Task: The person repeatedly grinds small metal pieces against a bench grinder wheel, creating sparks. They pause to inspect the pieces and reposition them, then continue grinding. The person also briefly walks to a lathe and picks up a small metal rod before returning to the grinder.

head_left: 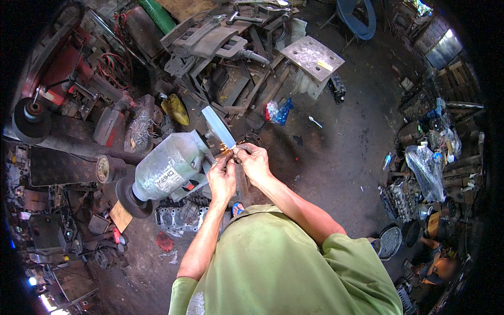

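Observation:
A grey bench grinder [169,160] stands left of centre. Its pale blue-grey grinding wheel [218,127] points toward the upper middle, and a dark wheel [131,198] sits at its other end. Orange sparks [227,147] fly at the near edge of the pale wheel. Right at that edge, my left hand [222,180] is closed in a pinch, its fingertips meeting those of my right hand [254,163], which is also closed. Whatever they pinch against the wheel is small and mostly hidden by the fingers, so I cannot name it.
Beyond the grinder is a cluttered metal stand with a vise [226,46] and a hammer [244,19]. A drilled steel plate [313,56] lies to its right. An engine part [181,218] rests below the grinder. Another person [434,262] is low at the right edge.

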The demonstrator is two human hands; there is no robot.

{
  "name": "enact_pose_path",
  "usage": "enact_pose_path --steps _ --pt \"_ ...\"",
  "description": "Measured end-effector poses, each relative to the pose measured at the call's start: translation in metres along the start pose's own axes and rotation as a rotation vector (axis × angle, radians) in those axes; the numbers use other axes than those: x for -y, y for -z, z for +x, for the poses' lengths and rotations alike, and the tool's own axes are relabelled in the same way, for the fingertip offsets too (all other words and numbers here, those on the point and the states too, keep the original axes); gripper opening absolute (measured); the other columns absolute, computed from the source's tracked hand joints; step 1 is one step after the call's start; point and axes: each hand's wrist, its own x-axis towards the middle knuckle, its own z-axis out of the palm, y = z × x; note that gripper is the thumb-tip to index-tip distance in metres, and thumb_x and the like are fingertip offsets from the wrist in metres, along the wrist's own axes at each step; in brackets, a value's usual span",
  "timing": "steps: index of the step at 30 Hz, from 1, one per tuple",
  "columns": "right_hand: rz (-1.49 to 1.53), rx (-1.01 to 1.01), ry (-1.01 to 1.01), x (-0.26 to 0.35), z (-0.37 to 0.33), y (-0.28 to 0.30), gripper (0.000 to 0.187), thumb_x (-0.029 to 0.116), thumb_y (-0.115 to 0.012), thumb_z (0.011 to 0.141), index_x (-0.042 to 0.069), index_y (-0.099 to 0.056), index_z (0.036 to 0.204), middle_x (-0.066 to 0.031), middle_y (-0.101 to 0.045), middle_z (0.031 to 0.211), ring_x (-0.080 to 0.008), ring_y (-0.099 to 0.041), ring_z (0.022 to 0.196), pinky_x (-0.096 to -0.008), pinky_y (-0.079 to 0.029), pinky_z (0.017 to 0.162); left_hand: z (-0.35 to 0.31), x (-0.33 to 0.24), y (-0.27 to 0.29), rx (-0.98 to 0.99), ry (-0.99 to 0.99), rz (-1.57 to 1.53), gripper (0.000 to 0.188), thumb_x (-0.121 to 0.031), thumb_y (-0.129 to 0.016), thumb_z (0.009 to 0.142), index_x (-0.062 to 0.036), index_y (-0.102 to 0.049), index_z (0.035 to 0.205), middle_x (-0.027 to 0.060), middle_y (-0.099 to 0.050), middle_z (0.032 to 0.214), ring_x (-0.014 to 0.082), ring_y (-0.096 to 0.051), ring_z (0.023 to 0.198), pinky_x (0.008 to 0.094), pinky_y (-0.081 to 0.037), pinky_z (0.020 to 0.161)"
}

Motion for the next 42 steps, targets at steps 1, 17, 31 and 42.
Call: enact_pose_path --steps 1,17,31,42 --pt "-0.02 -0.004 0.001 0.001 0.0 0.0 0.012 0.006 -0.063 0.089 -0.004 -0.068 0.091 -0.0039 -0.064 0.076 -0.0086 -0.053 0.066 -0.0237 -0.044 0.06 0.0 0.001 0.0 -0.005 -0.018 0.008 0.024 -0.004 -0.058 0.09 -0.0022 -0.068 0.111 0.0104 -0.071 0.1 0.014 -0.065 0.09 0.0276 -0.05 0.082" --pt "-0.084 0.015 0.012 0.006 0.002 0.003 0.013 0.005 -0.062 0.088 -0.005 -0.068 0.094 -0.0058 -0.066 0.078 -0.0094 -0.056 0.066 -0.0244 -0.047 0.061 0.001 0.001 -0.002 0.032 0.002 -0.066 0.025 -0.005 -0.056 0.091 -0.0003 -0.066 0.113 0.0098 -0.069 0.097 0.0128 -0.063 0.085 0.0272 -0.05 0.076" --pt "-0.093 0.041 0.009 0.0 0.006 0.005 0.012 0.005 -0.062 0.089 -0.005 -0.068 0.094 -0.0062 -0.066 0.077 -0.0093 -0.056 0.066 -0.0237 -0.046 0.06 0.002 -0.007 0.003 0.035 -0.012 -0.033 0.025 -0.005 -0.057 0.089 -0.0003 -0.067 0.112 0.0116 -0.07 0.096 0.013 -0.064 0.086 0.0281 -0.05 0.077" --pt "-0.079 0.082 -0.01 0.0 0.007 0.006 0.011 0.004 -0.062 0.088 -0.004 -0.068 0.094 -0.0061 -0.067 0.079 -0.0098 -0.058 0.068 -0.0242 -0.047 0.061 0.001 0.0 0.004 0.023 -0.015 -0.045 0.025 -0.003 -0.056 0.089 -0.0013 -0.067 0.111 0.0084 -0.069 0.095 0.0133 -0.063 0.085 0.0274 -0.05 0.076"
